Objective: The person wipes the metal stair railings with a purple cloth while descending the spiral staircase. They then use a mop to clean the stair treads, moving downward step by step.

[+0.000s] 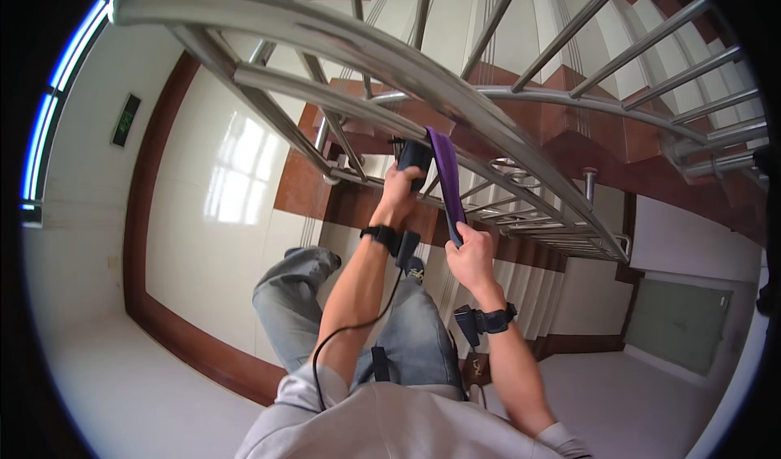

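Note:
A purple band with a dark underside hangs over the middle rail of a stainless-steel stair railing. My right hand is shut on its lower end, on the near side of the rail. Beyond and to the left, my left hand grips a dark strip just under the same rail. This strip could be the band's other end, but the join behind the rail is hidden. Both hands are below the thick top handrail.
Steps with red-brown edges rise behind the railing. More stairs descend at the right, towards a grey-green door. Each wrist wears a black strapped device; a black cable runs along my left arm. Pale landing tiles lie left.

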A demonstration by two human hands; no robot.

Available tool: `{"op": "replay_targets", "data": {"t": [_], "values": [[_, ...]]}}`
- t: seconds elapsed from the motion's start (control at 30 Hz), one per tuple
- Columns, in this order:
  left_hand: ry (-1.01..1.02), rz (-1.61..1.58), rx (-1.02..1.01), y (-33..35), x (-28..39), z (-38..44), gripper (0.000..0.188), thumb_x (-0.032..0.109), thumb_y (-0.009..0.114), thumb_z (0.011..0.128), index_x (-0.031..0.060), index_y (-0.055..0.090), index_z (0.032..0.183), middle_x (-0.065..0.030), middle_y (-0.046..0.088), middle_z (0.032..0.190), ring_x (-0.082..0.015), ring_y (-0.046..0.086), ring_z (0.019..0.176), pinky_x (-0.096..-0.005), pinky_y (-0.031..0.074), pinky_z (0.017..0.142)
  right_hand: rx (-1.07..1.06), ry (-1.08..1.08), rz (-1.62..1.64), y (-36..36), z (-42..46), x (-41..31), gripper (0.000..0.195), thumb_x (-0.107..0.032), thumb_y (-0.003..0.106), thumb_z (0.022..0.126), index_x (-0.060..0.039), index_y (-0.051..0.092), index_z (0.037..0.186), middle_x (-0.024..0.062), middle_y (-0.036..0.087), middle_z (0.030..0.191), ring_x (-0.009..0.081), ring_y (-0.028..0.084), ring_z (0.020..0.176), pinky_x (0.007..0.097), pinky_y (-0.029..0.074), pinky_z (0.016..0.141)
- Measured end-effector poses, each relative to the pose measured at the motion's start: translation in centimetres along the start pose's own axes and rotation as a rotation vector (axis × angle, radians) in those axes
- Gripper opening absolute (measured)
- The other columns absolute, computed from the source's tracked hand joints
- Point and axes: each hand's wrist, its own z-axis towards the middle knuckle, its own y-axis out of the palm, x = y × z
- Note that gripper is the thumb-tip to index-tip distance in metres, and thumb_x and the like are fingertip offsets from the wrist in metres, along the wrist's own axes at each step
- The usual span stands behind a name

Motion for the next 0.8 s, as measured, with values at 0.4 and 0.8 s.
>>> {"op": "replay_targets", "data": {"t": [0.4, 0.8], "values": [[-0.106, 0.124, 0.077, 1.1, -1.6, -8.7, 0.037, -0.009, 0.062, 0.067, -0.0004, 0.059, 0.103, -0.0037, 0.062, 0.089, -0.0153, 0.060, 0.078, -0.0292, 0.049, 0.069, 0.170, -0.032, -0.092, 4.1, 5.5, 6.2, 0.027, -0.010, 0.063, 0.076, -0.0053, 0.067, 0.102, 0.0218, 0.064, 0.071, 0.0445, 0.063, 0.070, 0.0540, 0.050, 0.062], [-0.148, 0.250, 0.099, -0.5, 2.7, -16.8, 0.036, -0.009, 0.060, 0.064, 0.0007, 0.061, 0.100, -0.0017, 0.060, 0.087, -0.0143, 0.057, 0.075, -0.0272, 0.047, 0.068, 0.103, -0.105, -0.131, 2.0, 15.4, 6.6, 0.011, -0.001, 0.056, 0.075, -0.0027, 0.060, 0.086, 0.0224, 0.063, 0.080, 0.0444, 0.061, 0.082, 0.0550, 0.048, 0.070]]}}
